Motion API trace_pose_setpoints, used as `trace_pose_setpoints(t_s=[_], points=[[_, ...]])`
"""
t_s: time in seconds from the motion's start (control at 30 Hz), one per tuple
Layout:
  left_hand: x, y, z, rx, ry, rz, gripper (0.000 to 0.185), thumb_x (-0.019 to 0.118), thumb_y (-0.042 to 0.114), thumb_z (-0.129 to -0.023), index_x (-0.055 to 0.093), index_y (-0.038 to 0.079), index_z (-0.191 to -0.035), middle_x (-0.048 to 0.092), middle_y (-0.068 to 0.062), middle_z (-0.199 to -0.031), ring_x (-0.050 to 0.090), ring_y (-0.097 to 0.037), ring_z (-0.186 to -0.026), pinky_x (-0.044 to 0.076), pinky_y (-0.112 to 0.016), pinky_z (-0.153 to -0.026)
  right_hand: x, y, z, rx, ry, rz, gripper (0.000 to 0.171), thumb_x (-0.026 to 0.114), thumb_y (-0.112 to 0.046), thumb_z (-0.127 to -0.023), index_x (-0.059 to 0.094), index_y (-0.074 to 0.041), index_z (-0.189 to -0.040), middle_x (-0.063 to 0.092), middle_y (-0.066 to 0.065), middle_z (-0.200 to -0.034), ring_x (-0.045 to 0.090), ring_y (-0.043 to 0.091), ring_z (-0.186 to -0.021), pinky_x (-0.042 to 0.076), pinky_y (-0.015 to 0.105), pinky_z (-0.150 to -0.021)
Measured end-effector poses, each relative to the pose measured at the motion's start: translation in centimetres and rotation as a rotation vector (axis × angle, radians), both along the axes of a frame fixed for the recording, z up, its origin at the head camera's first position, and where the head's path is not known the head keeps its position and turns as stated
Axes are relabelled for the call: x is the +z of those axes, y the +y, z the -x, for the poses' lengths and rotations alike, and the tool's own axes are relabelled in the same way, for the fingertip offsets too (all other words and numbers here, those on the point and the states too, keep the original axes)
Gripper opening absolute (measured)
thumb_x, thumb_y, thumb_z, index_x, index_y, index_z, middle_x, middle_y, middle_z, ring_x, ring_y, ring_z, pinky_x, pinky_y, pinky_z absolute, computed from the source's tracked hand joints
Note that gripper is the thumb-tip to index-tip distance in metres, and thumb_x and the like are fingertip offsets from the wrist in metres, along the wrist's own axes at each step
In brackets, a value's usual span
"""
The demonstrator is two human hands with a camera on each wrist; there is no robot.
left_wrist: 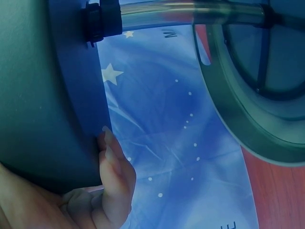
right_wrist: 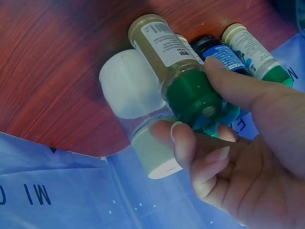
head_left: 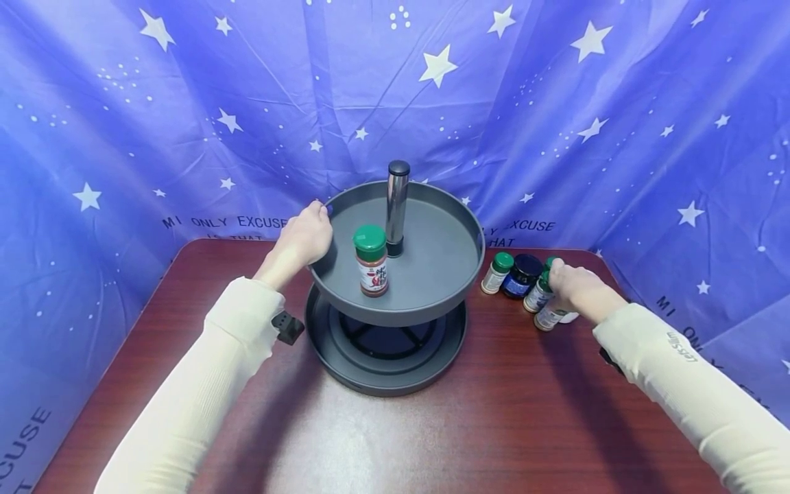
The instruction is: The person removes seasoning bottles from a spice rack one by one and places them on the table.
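My left hand (head_left: 304, 235) grips the rim of the upper tier of a grey two-tier turntable rack (head_left: 432, 240) at its left side. In the left wrist view, fingers (left_wrist: 116, 179) curl under that tier. A spice jar (head_left: 373, 269) with a green cap and red contents stands upright on the upper tier. To the right of the rack, my right hand (head_left: 580, 291) pinches the green cap of another spice jar (right_wrist: 159, 47), which has brownish contents and a white label. Whether this jar touches the table cannot be told.
Beside the right hand stand a green-capped jar (head_left: 496, 273), a dark-lidded jar with a blue label (head_left: 521, 276) and another green-capped jar (head_left: 538, 296). A white container (right_wrist: 131, 88) is close by. The rack's lower tier (head_left: 385, 384) sits on the reddish table (head_left: 494, 425); a starry blue curtain (head_left: 278, 82) hangs behind.
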State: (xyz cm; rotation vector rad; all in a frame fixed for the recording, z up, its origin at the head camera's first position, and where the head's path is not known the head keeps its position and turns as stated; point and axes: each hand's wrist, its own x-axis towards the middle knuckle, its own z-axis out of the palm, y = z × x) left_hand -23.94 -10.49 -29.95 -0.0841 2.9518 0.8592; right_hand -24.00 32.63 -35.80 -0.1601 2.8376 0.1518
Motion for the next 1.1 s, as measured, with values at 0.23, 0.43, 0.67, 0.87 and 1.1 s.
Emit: trace_pose_setpoints(t_s=[0.23,0.43,0.67,0.87,1.1], points=[[0.0,0.0,-0.1,-0.004,0.001,0.0,0.048,0.017,0.029,-0.107,0.039,0.004,-0.141,0.045,-0.019,-0.149,0.041,-0.046,-0.138,0.034,-0.056,-0.113,-0.4,0.1,0.0,0.019,0.012,-0.01,0.063,0.084,-0.019,-0.075,0.032,0.008,-0.098,0.062,0.028,-0.091,0.065,0.047,-0.081,0.053,0.055,-0.07],[0.0,0.0,-0.1,0.006,0.007,-0.008,0.045,0.017,0.03,-0.107,0.043,0.004,-0.133,0.049,-0.02,-0.143,0.045,-0.046,-0.135,0.038,-0.056,-0.11,-0.4,0.0,-0.1,0.018,0.034,-0.003,0.057,0.082,-0.016,-0.074,0.034,0.006,-0.096,0.061,0.027,-0.087,0.065,0.045,-0.077,0.052,0.051,-0.064],[-0.1,0.2,-0.1,-0.01,0.013,0.01,0.049,0.017,0.029,-0.107,0.039,0.003,-0.142,0.044,-0.019,-0.15,0.041,-0.045,-0.138,0.034,-0.055,-0.114,-0.3,0.2,-0.4,0.021,0.037,0.014,0.056,0.082,-0.018,-0.075,0.037,0.006,-0.097,0.06,0.026,-0.086,0.063,0.044,-0.077,0.052,0.054,-0.063],[0.0,0.3,0.0,-0.009,0.003,0.011,0.05,0.017,0.029,-0.107,0.036,0.004,-0.145,0.043,-0.019,-0.152,0.04,-0.045,-0.139,0.034,-0.055,-0.114,0.6,0.4,-0.4,-0.003,-0.015,-0.02,0.063,0.086,-0.032,-0.072,0.043,0.006,-0.098,0.061,0.022,-0.089,0.063,0.045,-0.086,0.053,0.057,-0.072],[-0.1,0.2,0.1,0.005,-0.005,0.008,0.051,0.017,0.029,-0.107,0.033,0.005,-0.149,0.038,-0.017,-0.156,0.038,-0.045,-0.141,0.032,-0.055,-0.116,3.3,0.4,0.3,-0.005,-0.094,-0.075,0.082,0.083,-0.057,-0.07,0.048,0.009,-0.104,0.059,0.028,-0.102,0.059,0.051,-0.096,0.051,0.06,-0.081]])
